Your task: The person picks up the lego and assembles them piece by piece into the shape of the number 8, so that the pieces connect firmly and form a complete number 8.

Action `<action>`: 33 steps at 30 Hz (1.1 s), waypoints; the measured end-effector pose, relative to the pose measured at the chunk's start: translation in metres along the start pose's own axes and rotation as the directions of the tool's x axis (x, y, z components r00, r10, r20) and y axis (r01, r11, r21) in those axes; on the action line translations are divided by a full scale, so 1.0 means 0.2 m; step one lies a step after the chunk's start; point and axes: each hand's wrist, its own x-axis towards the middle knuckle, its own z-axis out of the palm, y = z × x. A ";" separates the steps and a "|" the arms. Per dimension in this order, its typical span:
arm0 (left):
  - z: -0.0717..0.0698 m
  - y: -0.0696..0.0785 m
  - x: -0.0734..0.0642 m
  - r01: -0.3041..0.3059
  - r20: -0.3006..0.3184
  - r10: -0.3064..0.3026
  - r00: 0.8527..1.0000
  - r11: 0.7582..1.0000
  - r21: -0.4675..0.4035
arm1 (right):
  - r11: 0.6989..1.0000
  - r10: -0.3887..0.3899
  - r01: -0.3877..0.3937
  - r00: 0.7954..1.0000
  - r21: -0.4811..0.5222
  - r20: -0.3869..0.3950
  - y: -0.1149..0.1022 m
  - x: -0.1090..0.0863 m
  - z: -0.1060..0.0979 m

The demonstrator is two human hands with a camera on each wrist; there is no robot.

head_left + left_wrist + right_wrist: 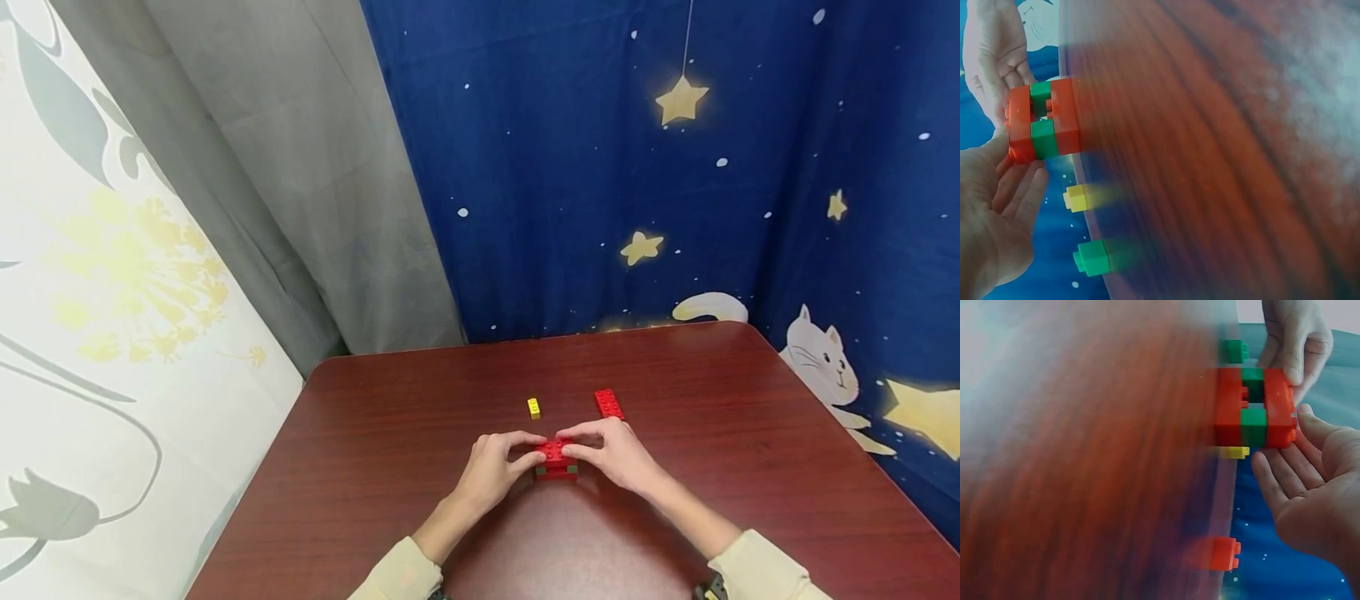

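A small stack of building blocks stands on the table: a lower red brick (557,476), two green bricks (1044,139) at its ends with a gap between them, and a red brick (555,451) across the top. My left hand (487,472) holds the top brick's left end between thumb and fingers. On the opposite end, my right hand (618,454) grips the same brick with its thumb and forefinger. In the right wrist view, the right hand's other fingers (1294,472) extend beside the stack.
Behind the stack on the brown table (360,467) lies a small yellow brick (534,408). A long red brick (609,404) is beyond my right hand. The left wrist view also has a loose green brick (1092,257). Curtains (585,167) hang behind the table.
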 end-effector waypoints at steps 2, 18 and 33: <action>0.00 0.00 0.00 0.000 0.002 0.000 1.000 1.000 -0.002 | 1.000 -0.001 0.001 1.000 -0.021 0.000 -0.02 0.01 -0.01; 0.01 -0.02 0.00 -0.009 -0.004 0.009 1.000 1.000 0.006 | 1.000 0.023 -0.023 1.000 0.017 -0.001 0.01 -0.03 0.00; 0.00 0.00 0.00 0.002 -0.004 -0.002 1.000 1.000 0.021 | 0.999 0.036 -0.035 0.998 -0.004 0.042 0.00 -0.03 0.00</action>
